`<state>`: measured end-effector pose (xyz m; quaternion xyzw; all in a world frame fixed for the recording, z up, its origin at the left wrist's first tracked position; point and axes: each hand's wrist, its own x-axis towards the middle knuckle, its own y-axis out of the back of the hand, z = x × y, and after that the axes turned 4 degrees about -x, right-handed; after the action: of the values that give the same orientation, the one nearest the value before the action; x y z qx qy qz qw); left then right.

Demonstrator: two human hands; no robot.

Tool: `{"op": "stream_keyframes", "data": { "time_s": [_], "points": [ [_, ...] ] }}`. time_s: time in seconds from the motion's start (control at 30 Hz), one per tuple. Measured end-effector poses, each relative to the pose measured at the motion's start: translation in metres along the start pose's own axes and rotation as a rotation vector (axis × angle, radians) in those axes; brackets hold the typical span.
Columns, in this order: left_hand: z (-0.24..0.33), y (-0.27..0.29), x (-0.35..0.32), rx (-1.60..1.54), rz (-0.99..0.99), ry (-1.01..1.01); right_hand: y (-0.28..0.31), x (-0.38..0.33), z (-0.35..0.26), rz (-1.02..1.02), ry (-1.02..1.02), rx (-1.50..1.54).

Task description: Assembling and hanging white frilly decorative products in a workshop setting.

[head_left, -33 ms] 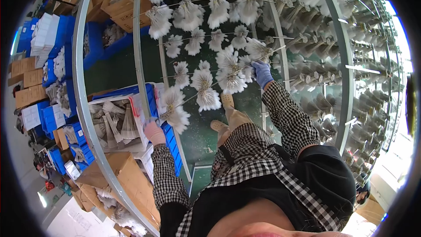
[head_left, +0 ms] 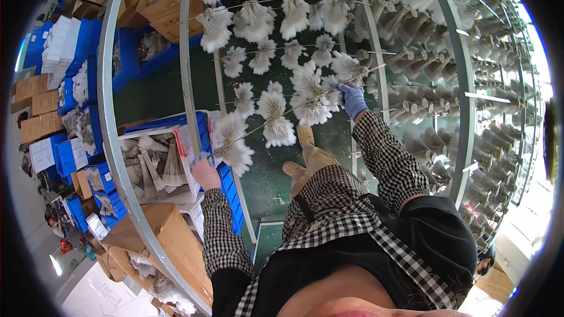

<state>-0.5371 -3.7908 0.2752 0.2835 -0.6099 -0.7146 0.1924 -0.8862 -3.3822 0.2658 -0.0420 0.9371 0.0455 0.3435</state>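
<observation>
A thin metal rod [head_left: 252,133] slants across in front of me, carrying several fluffy white feather bunches [head_left: 275,118]. Its lower left end is by my left hand [head_left: 205,172], in a pinkish glove with bluish-grey fingertips. The fingers there look closed on the rod, partly hidden beside the leftmost bunch [head_left: 232,142]. Near the upper right end, my right hand [head_left: 354,101], in a blue-violet glove, has its fingers curled round the rod under the rightmost bunch [head_left: 348,68]. Feathers cover some of the fingertips.
Metal rack posts [head_left: 464,82] stand right and left of me. Further rods with hanging bunches [head_left: 252,17] span the rack ahead. At left are a white bin of feather bundles [head_left: 191,192], a cardboard box [head_left: 176,240] and blue crates [head_left: 126,61]. Dense racks of bunches [head_left: 429,105] fill the right.
Almost nothing differs. The view and my right hand have shifted very slightly, and both hands stay at the rod.
</observation>
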Motion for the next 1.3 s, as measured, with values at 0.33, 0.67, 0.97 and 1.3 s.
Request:
{"op": "stream_keyframes", "data": {
  "time_s": [0.33,0.67,0.97,1.3],
  "points": [
    [0.022,-0.01,0.137,-0.166,0.091,-0.008,-0.004,0.0,0.0,0.068,-0.097,0.299],
    [0.043,-0.043,0.231,-0.177,0.146,-0.19,0.001,0.022,0.004,0.223,-0.023,0.269],
    [0.033,-0.038,0.234,-0.134,0.191,-0.185,-0.017,0.037,-0.013,0.206,0.029,0.29],
    [0.058,-0.025,0.226,-0.175,0.218,-0.161,-0.005,0.056,-0.007,0.254,0.049,0.269]
  ]
}}
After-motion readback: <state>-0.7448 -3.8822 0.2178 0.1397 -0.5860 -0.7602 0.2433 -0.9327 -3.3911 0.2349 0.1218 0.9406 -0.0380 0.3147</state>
